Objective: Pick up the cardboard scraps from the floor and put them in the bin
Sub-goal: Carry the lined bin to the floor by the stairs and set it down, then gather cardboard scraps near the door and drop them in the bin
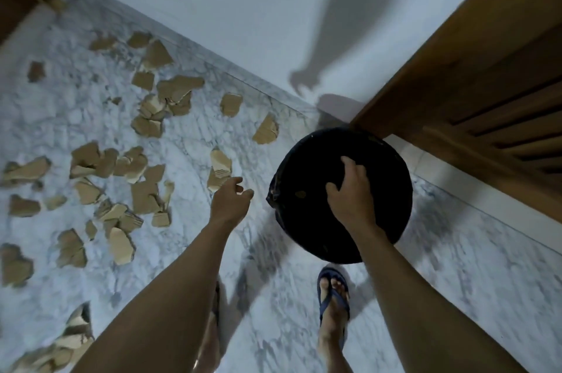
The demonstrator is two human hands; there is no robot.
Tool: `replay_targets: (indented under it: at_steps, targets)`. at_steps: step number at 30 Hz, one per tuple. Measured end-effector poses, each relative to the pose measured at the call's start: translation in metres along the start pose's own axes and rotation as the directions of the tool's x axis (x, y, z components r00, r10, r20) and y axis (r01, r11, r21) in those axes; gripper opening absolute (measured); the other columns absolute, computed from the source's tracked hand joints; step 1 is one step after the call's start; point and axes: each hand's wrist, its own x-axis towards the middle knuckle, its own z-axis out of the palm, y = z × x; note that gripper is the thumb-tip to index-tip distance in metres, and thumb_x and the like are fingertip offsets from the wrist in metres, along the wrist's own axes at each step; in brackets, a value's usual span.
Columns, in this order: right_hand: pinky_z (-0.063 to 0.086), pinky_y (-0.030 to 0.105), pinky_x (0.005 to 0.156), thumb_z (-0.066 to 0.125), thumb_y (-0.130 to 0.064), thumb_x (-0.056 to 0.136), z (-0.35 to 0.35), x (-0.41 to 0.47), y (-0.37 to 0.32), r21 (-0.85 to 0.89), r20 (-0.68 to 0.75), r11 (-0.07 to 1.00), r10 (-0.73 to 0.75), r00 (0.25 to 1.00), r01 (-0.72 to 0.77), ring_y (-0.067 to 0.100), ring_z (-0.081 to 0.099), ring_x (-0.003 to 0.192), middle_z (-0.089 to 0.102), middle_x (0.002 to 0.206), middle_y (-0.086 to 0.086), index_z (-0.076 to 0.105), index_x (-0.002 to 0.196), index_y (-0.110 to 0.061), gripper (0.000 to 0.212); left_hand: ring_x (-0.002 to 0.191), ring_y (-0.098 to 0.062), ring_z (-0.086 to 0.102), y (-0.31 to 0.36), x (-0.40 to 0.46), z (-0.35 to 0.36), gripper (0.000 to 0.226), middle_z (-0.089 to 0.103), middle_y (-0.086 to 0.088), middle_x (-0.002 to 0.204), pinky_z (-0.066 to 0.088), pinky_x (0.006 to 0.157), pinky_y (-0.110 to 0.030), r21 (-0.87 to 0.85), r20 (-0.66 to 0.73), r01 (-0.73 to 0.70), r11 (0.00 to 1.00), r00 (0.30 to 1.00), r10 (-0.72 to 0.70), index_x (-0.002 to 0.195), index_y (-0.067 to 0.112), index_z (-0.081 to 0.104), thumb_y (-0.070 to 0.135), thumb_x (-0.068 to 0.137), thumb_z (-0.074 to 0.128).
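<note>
Forearms, two, bare, reaching forward from the lower edge. Right foot (333, 302): blue flip-flop, on floor. Floor (456, 266): white marble, grey veining. Wall (243, 8): pale, plain, carrying an arm's shadow. Wooden door frame (474, 74): brown, at right. Cardboard scraps (121, 178): many, tan, torn-edged, scattered over the left floor area, some overlapping. Bin (304, 199): round, black-lined, standing by the door frame. Right hand (349, 193): over the bin opening, fingers loosely bent, holding nothing visible. Left hand (232, 199): fingers relaxed, empty, above floor just left of bin.
</note>
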Motion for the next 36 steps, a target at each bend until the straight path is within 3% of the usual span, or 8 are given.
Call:
replay_targets:
  at_steps: [6, 10, 16, 21, 24, 27, 31, 36]
  targets:
    - [0.049, 0.039, 0.095, 0.054, -0.008, 0.089, 0.145, 0.032, -0.102, 0.352, 0.026, 0.936, -0.017, 1.000, 0.006, 0.025, 0.058, 0.107, 0.052, 0.124, 0.011, 0.048, 0.138, -0.015, 0.050, 0.124, -0.030, 0.054, -0.063, 0.076, -0.055, 0.064, 0.055, -0.013, 0.140, 0.044, 0.099, -0.038, 0.148, 0.044, -0.064, 0.987, 0.997, 0.059, 0.146, 0.013, 0.044, 0.027, 0.089, 0.070]
    - [0.046, 0.029, 0.091, 0.059, -0.019, 0.091, 0.252, 0.088, -0.089, 0.392, 0.059, 0.919, 0.012, 0.998, -0.034, 0.026, 0.057, 0.114, 0.054, 0.129, 0.010, 0.049, 0.138, -0.014, 0.048, 0.133, -0.033, 0.046, -0.128, 0.161, -0.046, 0.082, 0.041, -0.017, 0.148, 0.043, 0.107, -0.045, 0.081, 0.015, 0.007, 0.997, 1.000, -0.008, 0.150, 0.011, 0.034, 0.038, 0.084, 0.075]
    - [0.048, 0.035, 0.087, 0.062, -0.032, 0.090, 0.367, 0.201, -0.025, 0.285, -0.168, 0.951, 0.172, 0.971, -0.119, 0.033, 0.056, 0.114, 0.052, 0.131, 0.014, 0.054, 0.130, -0.011, 0.045, 0.138, -0.037, 0.028, -0.195, 0.275, 0.027, 0.103, 0.029, -0.015, 0.148, 0.031, 0.109, -0.050, 0.075, -0.151, 0.060, 0.995, 0.987, -0.048, 0.151, 0.008, 0.025, 0.065, 0.077, 0.069]
    - [0.026, 0.047, 0.114, 0.054, -0.046, 0.094, 0.398, 0.287, -0.003, -0.129, -0.250, 0.987, -0.122, 0.960, 0.092, 0.035, 0.025, 0.142, 0.021, 0.158, 0.013, 0.031, 0.151, -0.020, 0.067, 0.127, -0.032, 0.038, -0.213, 0.338, 0.062, 0.097, 0.038, -0.009, 0.138, 0.040, 0.097, -0.046, 0.390, -0.400, 0.045, 0.920, 0.908, 0.125, 0.138, 0.011, 0.036, 0.072, 0.071, 0.068]
    - [0.013, 0.051, 0.118, 0.045, -0.049, 0.096, 0.408, 0.308, 0.007, -0.267, -0.183, 0.963, -0.099, 0.978, 0.047, 0.039, 0.010, 0.146, 0.008, 0.161, 0.020, 0.040, 0.143, -0.028, 0.051, 0.126, -0.033, 0.044, -0.215, 0.353, 0.061, 0.082, 0.045, -0.011, 0.133, 0.042, 0.097, -0.045, 0.202, -0.355, -0.044, 0.978, 0.928, 0.115, 0.133, 0.009, 0.040, 0.054, 0.075, 0.077]
    - [0.026, 0.048, 0.108, 0.059, -0.040, 0.090, 0.414, 0.295, 0.010, -0.259, -0.215, 0.966, -0.084, 0.973, 0.026, 0.041, 0.029, 0.132, 0.027, 0.148, 0.021, 0.049, 0.129, -0.025, 0.043, 0.118, -0.034, 0.054, -0.221, 0.351, 0.050, 0.060, 0.056, -0.014, 0.126, 0.046, 0.090, -0.039, 0.066, -0.268, -0.054, 0.996, 0.961, 0.070, 0.126, 0.007, 0.051, 0.034, 0.078, 0.076]
    - [0.044, 0.041, 0.088, 0.085, -0.020, 0.072, 0.403, 0.259, 0.005, 0.135, -0.174, 0.965, 0.245, 0.954, -0.224, 0.035, 0.042, 0.112, 0.023, 0.141, 0.018, 0.026, 0.135, -0.027, 0.087, 0.111, -0.032, 0.062, -0.240, 0.328, 0.034, 0.052, 0.066, -0.012, 0.122, 0.052, 0.088, -0.033, -0.189, -0.155, -0.027, 0.982, 0.988, -0.003, 0.127, 0.009, 0.063, 0.019, 0.077, 0.071]
    - [0.058, 0.040, 0.075, 0.073, -0.010, 0.080, 0.408, 0.221, -0.001, 0.430, 0.069, 0.878, 0.202, 0.977, -0.212, 0.031, 0.064, 0.092, 0.059, 0.119, 0.015, 0.036, 0.128, -0.018, 0.061, 0.096, -0.033, 0.069, -0.269, 0.300, 0.005, 0.026, 0.073, -0.012, 0.101, 0.058, 0.088, -0.047, -0.650, -0.120, 0.029, 0.759, 0.983, -0.141, 0.101, 0.011, 0.069, 0.003, 0.076, 0.074]
